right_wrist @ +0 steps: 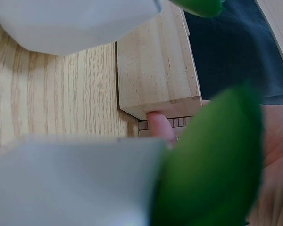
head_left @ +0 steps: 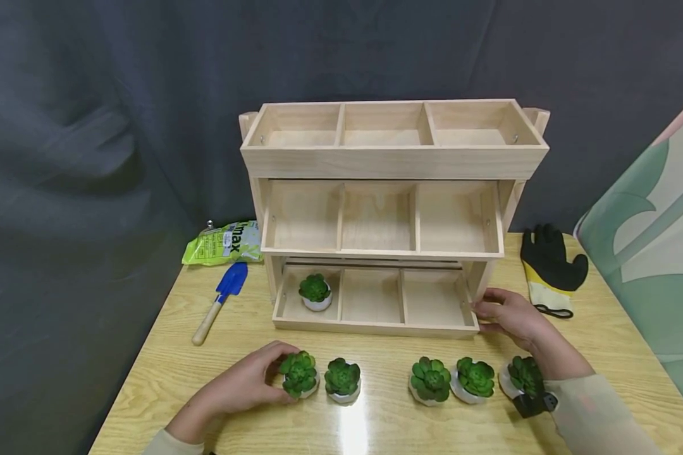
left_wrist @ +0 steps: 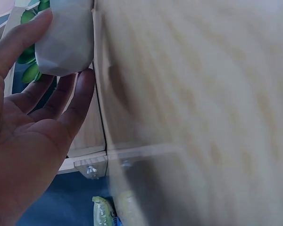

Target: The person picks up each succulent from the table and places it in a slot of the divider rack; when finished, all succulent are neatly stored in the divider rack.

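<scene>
In the head view, my left hand (head_left: pixel 256 381) holds a potted succulent (head_left: pixel 300 373) at the table's front left. The left wrist view shows thumb and fingers about its faceted white pot (left_wrist: pixel 66 40). Just right of it stands a second potted succulent (head_left: pixel 343 379). My right hand (head_left: pixel 509 316) touches the lower right end of a three-tier wooden planter shelf (head_left: pixel 375 330). In the right wrist view, one fingertip (right_wrist: pixel 160 125) rests against the wooden tray's end (right_wrist: pixel 160 80); leaves hide part of that hand.
Three more potted succulents (head_left: pixel 430 380) stand at front right, one beneath my right forearm. Another succulent (head_left: pixel 315 291) sits in the bottom tier's left compartment. A blue trowel (head_left: pixel 222 300) and green bag (head_left: pixel 222 243) lie left of the shelf, black-and-yellow gloves (head_left: pixel 552 268) right.
</scene>
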`<state>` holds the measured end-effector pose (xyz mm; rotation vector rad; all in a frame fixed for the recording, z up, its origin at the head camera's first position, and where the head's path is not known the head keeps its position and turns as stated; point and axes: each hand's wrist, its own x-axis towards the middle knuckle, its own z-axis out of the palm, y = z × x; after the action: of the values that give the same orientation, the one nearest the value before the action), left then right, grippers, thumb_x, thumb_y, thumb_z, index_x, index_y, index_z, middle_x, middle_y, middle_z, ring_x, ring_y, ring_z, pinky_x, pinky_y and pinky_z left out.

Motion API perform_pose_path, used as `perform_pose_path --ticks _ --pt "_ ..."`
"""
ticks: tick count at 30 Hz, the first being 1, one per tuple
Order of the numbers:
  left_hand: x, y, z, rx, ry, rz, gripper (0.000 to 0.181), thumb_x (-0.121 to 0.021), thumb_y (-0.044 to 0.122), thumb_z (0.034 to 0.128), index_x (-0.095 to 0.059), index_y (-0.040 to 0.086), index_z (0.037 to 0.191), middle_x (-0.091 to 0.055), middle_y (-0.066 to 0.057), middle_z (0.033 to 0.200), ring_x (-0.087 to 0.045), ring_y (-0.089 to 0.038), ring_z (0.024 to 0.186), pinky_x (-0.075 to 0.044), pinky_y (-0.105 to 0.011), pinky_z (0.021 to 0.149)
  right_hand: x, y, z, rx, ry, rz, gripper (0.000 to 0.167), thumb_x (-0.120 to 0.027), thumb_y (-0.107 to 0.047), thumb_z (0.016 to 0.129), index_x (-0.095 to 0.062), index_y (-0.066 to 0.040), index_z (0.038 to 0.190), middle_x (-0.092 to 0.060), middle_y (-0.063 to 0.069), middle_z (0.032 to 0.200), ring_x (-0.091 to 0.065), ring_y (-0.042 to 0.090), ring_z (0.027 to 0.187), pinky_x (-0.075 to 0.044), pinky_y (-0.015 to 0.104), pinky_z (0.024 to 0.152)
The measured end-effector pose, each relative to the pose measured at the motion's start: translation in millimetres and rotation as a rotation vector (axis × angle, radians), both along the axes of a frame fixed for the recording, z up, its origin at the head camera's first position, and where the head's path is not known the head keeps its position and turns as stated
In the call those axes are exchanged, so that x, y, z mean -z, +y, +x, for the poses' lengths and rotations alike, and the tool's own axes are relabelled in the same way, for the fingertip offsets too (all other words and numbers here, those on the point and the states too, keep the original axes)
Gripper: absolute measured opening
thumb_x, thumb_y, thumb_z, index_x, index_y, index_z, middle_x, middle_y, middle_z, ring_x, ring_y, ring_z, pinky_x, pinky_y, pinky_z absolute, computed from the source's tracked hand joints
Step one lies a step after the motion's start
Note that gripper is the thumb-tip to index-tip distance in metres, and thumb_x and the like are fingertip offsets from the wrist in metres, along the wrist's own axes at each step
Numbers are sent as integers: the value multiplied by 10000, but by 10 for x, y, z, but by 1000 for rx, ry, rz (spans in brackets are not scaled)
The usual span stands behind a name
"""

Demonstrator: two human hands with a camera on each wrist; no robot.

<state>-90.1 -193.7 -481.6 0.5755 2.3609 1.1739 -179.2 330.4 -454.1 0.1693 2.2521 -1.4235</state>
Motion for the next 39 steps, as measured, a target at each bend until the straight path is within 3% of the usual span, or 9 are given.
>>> perform_pose_path --ticks 9,19,29,35,39 --pt "-159 -36 -63 -28 -44 33 675 -908 301 867 -580 203 1449 -626 -23 1417 -636 -248 1307 -557 -302 1098 10 6 -7 1 4 0 699 -509 -201 1140 -176 174 1626 -324 427 1621 -582 479 1387 -668 363 925" --pt "-316 36 -230 -25 36 40 694 -906 277 870 -578 174 1473 -608 -64 1464 -608 -321 1373 -549 -480 1155 8 -1 3 11 -11 -8 709 -539 -221 1132 -201 157 1627 -337 405 1618 -619 424 1353 -669 368 938" --pt "-420 231 -434 -119 22 37 720 -902 214 861 -567 161 1496 -601 -86 1483 -611 -320 1374 -535 -530 1164 -11 0 -3 6 0 -10 708 -524 -207 1135 -182 174 1624 -327 420 1616 -600 456 1373 -670 371 934" --pt "-407 403 -588 -207 -2 32 768 -928 244 842 -563 136 1508 -614 -111 1443 -672 -288 1265 -613 -449 1034 0 -5 -7 12 -4 -10 705 -519 -206 1137 -179 172 1626 -326 418 1618 -608 446 1365 -670 362 926" --pt "-403 547 -682 -255 33 22 767 -950 286 819 -595 142 1484 -652 -74 1373 -677 -202 1142 -612 -407 977 -13 -10 3 12 -4 -7 708 -523 -212 1136 -183 172 1624 -332 419 1615 -611 437 1362 -669 346 913"
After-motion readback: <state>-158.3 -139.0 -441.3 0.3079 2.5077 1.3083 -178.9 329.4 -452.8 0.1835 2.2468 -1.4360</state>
